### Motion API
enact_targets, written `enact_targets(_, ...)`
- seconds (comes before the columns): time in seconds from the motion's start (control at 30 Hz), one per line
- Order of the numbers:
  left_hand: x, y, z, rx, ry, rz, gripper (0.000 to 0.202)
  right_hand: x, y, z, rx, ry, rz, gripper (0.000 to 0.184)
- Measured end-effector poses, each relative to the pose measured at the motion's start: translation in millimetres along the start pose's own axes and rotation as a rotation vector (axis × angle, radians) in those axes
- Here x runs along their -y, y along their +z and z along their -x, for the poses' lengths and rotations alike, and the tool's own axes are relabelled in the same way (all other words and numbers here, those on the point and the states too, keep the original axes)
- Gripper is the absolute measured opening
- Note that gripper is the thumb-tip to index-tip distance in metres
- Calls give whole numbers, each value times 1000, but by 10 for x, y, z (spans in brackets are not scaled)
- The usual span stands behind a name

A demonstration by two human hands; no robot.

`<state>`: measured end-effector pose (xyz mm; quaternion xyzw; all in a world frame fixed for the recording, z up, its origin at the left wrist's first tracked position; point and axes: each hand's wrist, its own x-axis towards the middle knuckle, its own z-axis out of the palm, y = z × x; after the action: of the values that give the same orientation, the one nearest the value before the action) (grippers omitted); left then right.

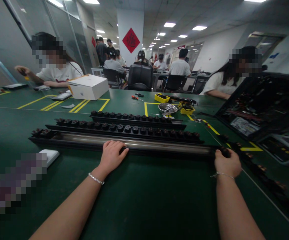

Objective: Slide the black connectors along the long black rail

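The long strip (144, 145) lies across the green table (144, 200) just in front of the person. It is turned on its side, so a bare metal face shows toward the camera. The left hand (112, 155) rests palm down on it near the middle, its fingers stretched loosely over the near edge and not closed round anything. The right hand (228, 163) is curled shut on the strip's right end. Just behind lie a second strip (124, 128) and a third strip (137, 118), parallel to the first and socket side up, each with a full row of black sockets along it. Another dark strip (259, 173) runs off slantwise to the right of the right hand. Judging by this, the two far strips look complete on their upper side, while the near one is only being steadied or turned. Neither hand holds a tool, and the screwdriver (135, 98) lies well away beyond the strips. Near the screwdriver are a yellow tray (161, 97) and a metal bowl (167, 108). A white box (88, 87) stands farther left, and a small white block (49, 156) sits near the left forearm. An open black case (259, 106) stands at the right. Two co-workers, one at the left (59, 71) and one at the right (219, 83), sit across the table.
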<state>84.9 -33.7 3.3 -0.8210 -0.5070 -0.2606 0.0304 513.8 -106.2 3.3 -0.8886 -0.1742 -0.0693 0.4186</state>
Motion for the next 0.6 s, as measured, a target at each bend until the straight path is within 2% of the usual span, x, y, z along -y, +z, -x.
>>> enact_targets(0.3, -4, -6, -6, 12, -5, -11, 20, 69, -57, -5, 39, 41, 85, 49)
enact_targets(0.6, -4, -10, -3, 17, -5, -16, 23, 47, -68, -74, 20, 52, 121, 48)
